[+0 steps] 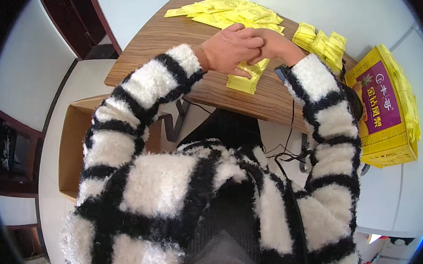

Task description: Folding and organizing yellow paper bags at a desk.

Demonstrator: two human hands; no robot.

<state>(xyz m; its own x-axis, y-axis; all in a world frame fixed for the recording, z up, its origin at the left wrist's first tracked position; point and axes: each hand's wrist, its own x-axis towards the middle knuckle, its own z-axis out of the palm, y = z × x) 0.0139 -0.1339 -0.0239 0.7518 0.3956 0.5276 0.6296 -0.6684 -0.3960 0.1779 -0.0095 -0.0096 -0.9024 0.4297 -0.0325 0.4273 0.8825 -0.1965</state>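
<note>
Over the wooden table, my left hand [228, 49] and my right hand [273, 43] meet and overlap. The left thumb stretches out, apart from the other fingers, close above flat yellow packets [244, 84] near the table's front edge. The left fingers lie across those of the right hand, which is bent at the wrist. Most of the right fingers are hidden, so I cannot see whether they hold anything. Part of the packets is covered by my hands. Behind them spreads a loose heap of similar yellow packets [230, 10].
Stacked yellow packets [320, 44] sit at the table's [151, 44] back right. A yellow and purple box [392, 140], filled with packets, stands at the right. An open cardboard box [70, 146] is below left. Black cables [288, 152] hang below the table's front edge.
</note>
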